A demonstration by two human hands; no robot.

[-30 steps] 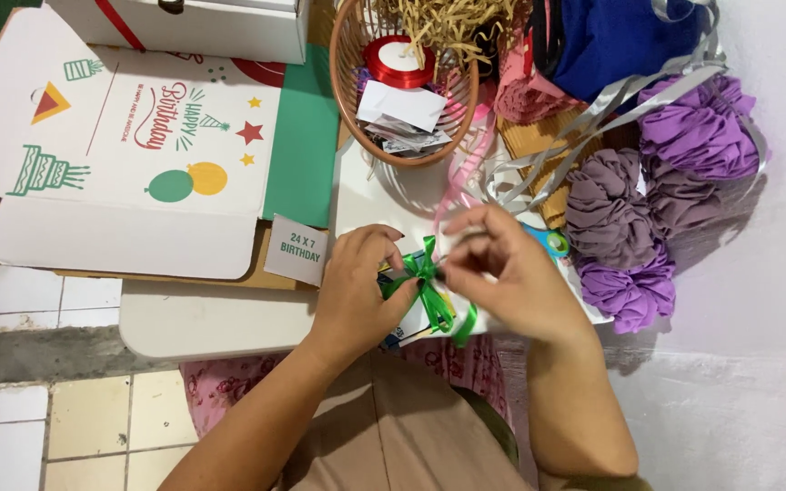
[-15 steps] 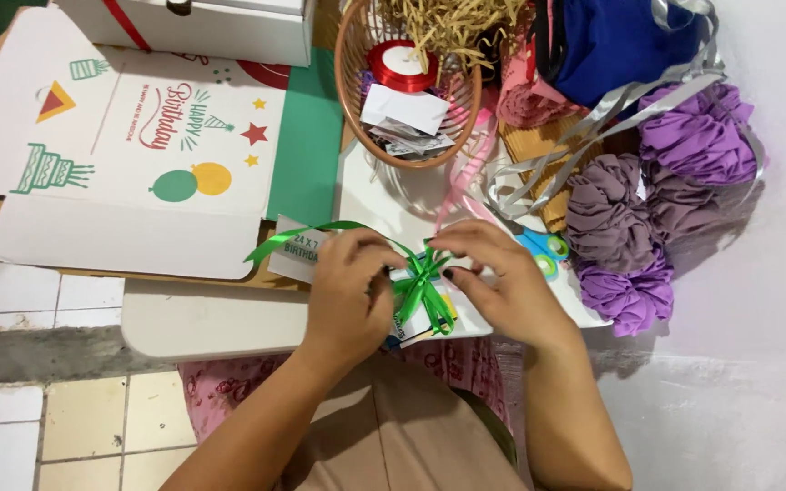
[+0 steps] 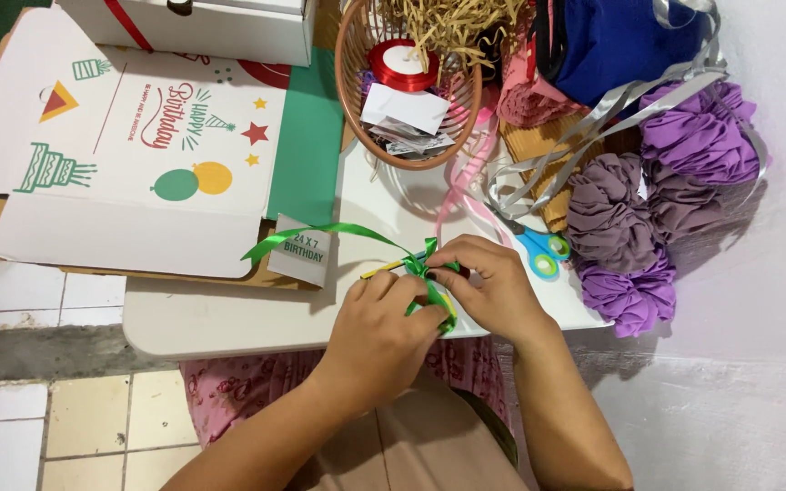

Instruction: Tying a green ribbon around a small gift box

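Both hands, left hand (image 3: pixel 377 329) and right hand (image 3: pixel 493 289), pinch the green ribbon (image 3: pixel 338 233) bow, which looks light, slick and floppy, so best gripped at its knot.

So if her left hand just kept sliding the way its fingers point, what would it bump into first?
The left hand points up and right, at the green ribbon bow it already pinches. Just past that sits the right hand, so it would likely meet those fingers first. The blue-handled scissors lie further on.
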